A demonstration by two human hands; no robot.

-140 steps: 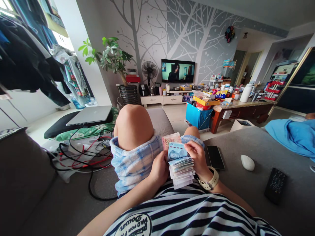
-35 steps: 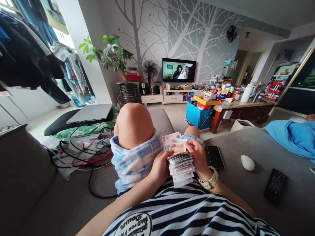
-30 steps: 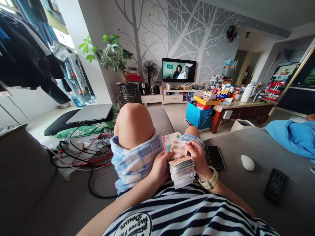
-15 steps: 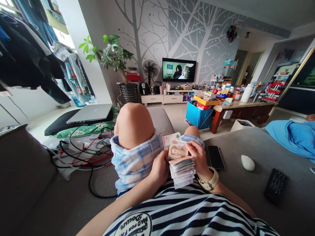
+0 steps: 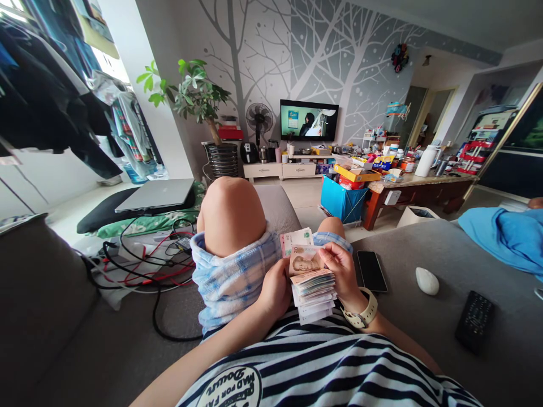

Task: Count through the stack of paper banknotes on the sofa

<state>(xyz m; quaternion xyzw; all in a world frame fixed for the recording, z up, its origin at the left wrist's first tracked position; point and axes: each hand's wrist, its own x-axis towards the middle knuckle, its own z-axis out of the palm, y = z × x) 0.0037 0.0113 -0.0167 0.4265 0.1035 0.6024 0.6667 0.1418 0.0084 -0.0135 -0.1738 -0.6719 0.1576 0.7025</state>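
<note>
Blue bin (image 5: 340,202), packages (image 5: 350,183) inside; fingers (image 5: 332,254) holding banknotes (image 5: 311,287)

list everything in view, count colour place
notes: many, multicoloured, centre
sofa: one, grey, foreground
phone: one, black, on sofa
mouse: one, white, on sofa
remote: one, black, on sofa
laptop: one, grey, left
cables: several, multicoloured, near laptop
plant: one, green, behind laptop
tv: one, black, centre back
fan: one, dark, beside tv
table: one, brown, right
clutter: many, multicoloured, on table
box: one, blue, beside table
clothes: several, mostly dark, left
watch: one, cream, right wrist
left hand: one, holding notes
right hand: one, holding notes
</note>
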